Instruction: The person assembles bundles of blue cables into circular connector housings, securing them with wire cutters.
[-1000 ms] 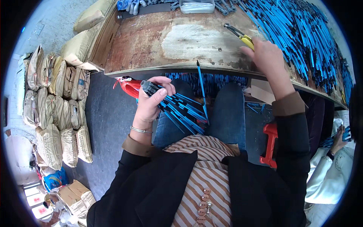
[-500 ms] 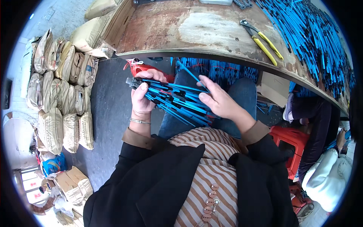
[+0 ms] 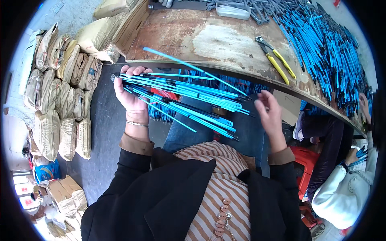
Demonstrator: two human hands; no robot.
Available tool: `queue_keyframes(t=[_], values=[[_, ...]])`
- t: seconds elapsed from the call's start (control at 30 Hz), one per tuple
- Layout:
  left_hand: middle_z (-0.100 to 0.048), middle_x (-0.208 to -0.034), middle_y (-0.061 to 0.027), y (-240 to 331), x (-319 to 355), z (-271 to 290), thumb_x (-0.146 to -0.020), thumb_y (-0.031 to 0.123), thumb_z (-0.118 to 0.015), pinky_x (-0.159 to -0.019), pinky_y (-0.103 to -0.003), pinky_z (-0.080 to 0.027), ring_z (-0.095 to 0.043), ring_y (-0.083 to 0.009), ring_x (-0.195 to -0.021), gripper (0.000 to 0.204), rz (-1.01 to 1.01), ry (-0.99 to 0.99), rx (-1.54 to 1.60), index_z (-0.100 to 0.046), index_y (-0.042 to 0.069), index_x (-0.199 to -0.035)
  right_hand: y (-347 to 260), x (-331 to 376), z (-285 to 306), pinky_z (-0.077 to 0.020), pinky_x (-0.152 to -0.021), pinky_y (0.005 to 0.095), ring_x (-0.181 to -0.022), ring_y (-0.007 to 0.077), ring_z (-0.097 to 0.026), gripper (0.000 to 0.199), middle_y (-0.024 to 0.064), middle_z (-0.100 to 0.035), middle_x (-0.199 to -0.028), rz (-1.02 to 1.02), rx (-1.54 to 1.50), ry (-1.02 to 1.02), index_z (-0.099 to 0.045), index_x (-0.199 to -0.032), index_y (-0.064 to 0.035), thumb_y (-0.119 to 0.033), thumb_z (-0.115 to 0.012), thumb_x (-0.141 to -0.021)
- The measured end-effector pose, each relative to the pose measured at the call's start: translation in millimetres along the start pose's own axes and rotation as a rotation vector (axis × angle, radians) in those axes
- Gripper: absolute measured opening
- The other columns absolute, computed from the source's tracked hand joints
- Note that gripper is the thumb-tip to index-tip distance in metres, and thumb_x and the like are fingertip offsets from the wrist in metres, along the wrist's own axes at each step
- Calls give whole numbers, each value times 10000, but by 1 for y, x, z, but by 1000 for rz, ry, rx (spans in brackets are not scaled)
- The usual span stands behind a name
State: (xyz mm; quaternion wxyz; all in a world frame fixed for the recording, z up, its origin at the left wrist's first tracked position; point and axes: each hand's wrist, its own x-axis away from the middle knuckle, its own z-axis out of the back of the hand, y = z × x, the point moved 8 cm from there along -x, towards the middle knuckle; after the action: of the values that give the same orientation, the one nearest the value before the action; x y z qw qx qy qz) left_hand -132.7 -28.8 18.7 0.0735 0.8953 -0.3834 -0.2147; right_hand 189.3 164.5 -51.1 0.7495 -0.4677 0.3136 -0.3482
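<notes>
My left hand (image 3: 132, 94) is closed around one end of a bundle of long, thin blue strips (image 3: 193, 91) with black sections. The strips fan out to the right over my knees, and some of their flat ends show small holes. One loose blue strip (image 3: 181, 63) slants across above the bundle, its lower right end close to my right hand (image 3: 270, 112). That hand is raised beyond the free ends, fingers bent and thumb apart, with no strip visible between them.
A wooden table (image 3: 173, 36) stands ahead, bearing yellow-handled pliers (image 3: 277, 60), a clear plastic box (image 3: 233, 11) and a big pile of blue strips (image 3: 321, 52). Stacked sacks (image 3: 64, 96) are at left. To the right, a co-worker in a white sleeve (image 3: 341, 193) sits near a red stool (image 3: 303, 164).
My left hand has moved left with the bundle, which is now fanned wider. My right hand has drawn away to the right. The co-worker's hands have come into view.
</notes>
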Motion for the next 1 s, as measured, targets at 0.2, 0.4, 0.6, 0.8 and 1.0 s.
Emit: queue_keyframes(t=[0.2, 0.4, 0.6, 0.8, 1.0], values=[[-544, -774, -43, -57, -5, 8, -842, 314, -547, -854, -407, -399, -519, -206, -833, 239, 72, 206, 113, -515, 81, -800, -67, 13, -40, -270, -1052, 412, -1285, 290, -330, 783, 155, -387, -1346, 468, 30, -170, -355, -1327, -36, -263, -759, -696], [-573, -809, -46, -132, 21, 51, -848, 323, -534, -838, -398, -430, -543, -232, -846, 252, 287, 369, 189, -526, 80, -787, -91, -8, -19, -258, -1065, 435, -1298, 304, -312, 819, 150, -401, -1340, 427, -506, -207, -341, -1340, -84, -299, -772, -679], [-609, -836, -77, -174, 51, 71, -856, 386, -471, -723, -396, -477, -574, -258, -814, 316, 489, 592, 194, -569, 88, -820, -120, 6, -19, -277, -1058, 438, -1280, 274, -344, 797, 146, -433, -1311, 616, -474, -342, -340, -1334, -95, -217, -781, -682], [-638, -874, -110, -201, 57, 82, -830, 459, -456, -692, -395, -490, -592, -274, -767, 416, 496, 698, 8, -602, 73, -875, -100, -4, -50, -320, -1026, 461, -1144, 266, -470, 690, 121, -548, -1149, -48, -1008, -315, -400, -1279, -81, -256, -750, -712], [-642, -878, -139, -224, 69, 111, -799, 499, -485, -711, -410, -496, -610, -298, -776, 480, 604, 631, 110, -611, 50, -913, -126, -5, -31, -361, -988, 492, -1030, 249, -541, 587, 84, -618, -985, 559, -484, -55, -520, -1159, -64, -299, -766, -681]])
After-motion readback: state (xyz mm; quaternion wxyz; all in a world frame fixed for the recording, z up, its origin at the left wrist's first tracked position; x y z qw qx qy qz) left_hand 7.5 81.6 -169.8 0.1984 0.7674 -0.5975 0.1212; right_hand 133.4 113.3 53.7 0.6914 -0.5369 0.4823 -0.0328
